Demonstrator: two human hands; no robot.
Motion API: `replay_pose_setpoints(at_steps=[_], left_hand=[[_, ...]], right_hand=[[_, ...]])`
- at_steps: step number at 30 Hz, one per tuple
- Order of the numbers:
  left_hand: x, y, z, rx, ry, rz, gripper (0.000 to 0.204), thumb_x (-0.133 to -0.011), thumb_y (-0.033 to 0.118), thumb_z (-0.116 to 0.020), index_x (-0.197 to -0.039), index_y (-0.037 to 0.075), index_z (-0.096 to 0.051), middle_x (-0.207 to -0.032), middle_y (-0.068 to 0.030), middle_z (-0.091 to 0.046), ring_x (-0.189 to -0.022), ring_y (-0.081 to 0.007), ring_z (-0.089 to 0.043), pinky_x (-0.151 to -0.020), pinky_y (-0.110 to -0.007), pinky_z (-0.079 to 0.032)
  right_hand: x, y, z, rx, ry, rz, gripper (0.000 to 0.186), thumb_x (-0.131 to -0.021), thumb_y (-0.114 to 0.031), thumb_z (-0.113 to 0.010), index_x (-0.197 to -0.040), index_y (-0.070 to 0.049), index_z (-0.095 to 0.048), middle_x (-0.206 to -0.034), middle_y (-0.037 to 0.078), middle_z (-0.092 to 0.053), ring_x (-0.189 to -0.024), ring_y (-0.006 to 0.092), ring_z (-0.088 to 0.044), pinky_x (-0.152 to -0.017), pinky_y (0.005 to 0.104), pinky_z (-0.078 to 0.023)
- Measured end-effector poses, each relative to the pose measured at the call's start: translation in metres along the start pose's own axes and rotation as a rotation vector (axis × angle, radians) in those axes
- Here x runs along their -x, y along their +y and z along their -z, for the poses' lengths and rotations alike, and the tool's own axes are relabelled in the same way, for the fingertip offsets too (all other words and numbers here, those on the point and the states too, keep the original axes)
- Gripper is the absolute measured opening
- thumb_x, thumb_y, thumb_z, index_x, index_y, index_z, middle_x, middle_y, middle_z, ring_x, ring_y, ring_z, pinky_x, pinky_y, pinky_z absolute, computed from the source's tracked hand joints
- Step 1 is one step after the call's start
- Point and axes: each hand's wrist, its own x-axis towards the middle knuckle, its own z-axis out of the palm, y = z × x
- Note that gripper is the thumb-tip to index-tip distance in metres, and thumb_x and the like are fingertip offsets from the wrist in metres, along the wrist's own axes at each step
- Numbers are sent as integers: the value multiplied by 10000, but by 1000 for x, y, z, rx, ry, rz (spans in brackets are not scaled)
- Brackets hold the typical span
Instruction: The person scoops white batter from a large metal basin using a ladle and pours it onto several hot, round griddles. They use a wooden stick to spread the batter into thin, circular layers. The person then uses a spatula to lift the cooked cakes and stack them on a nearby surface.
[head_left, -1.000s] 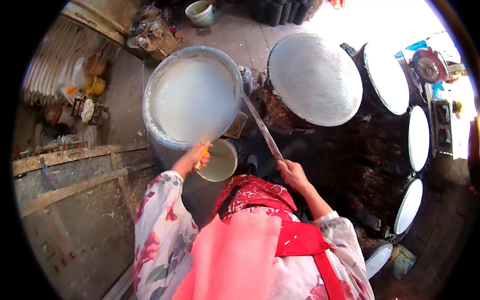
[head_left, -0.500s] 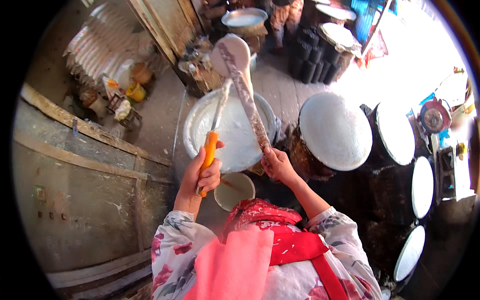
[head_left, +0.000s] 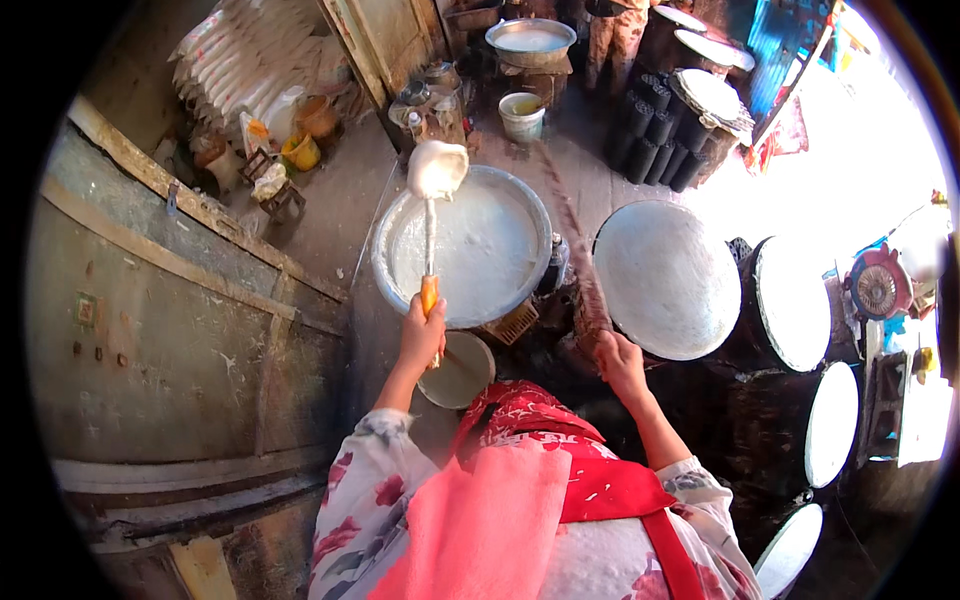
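Observation:
My left hand [head_left: 421,338] is closed round the orange handle of a ladle [head_left: 437,170]. Its white-coated bowl is raised over the far left rim of a wide metal basin [head_left: 383,250], which holds a thick white batter. In my right hand [head_left: 622,365] is a long, brownish stick [head_left: 588,285], gripped at its near end. Pointing away from me, the stick passes between the basin and a large round pale griddle [head_left: 668,280]. Its far part is smeared by motion. Below the basin, near my left wrist, stands a pale bucket [head_left: 455,370].
More round pale griddles [head_left: 793,303] curve down the right side on dark stands. A white bucket [head_left: 522,117] and another basin [head_left: 530,38] are farther off, by a person's legs [head_left: 615,45]. Dark cylinders [head_left: 655,130] stand stacked there. A worn wall [head_left: 190,330] runs along the left.
The stick, which lay across the ladle's bowl, has swung right and away from it. The ladle's bowl has moved slightly left and nearer. My right hand has shifted right and toward me.

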Motion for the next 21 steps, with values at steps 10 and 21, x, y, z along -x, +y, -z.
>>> replay_pose_setpoints(at_steps=[10, 21], left_hand=[[-10, 81, -87, 892, -788, 508, 389, -983, 313, -405, -1236, 18, -407, -617, 38, -366, -410, -24, -359, -368, -184, -347], [38, 102, -262, 586, -1061, 620, 419, -978, 212, -401, -1341, 26, -308, -677, -11, -404, -406, -48, -403, -367, -193, -377]], right_hand=[[34, 59, 94, -280, 182, -219, 260, -948, -284, -469, -839, -49, -493, -579, 16, -464, -401, 108, -439, -374, 251, -349], [82, 85, 162, -157, 587, -282, 179, -921, -220, -480, -860, -52, -479, -603, 20, -502, -455, 100, -465, -413, 276, -385]])
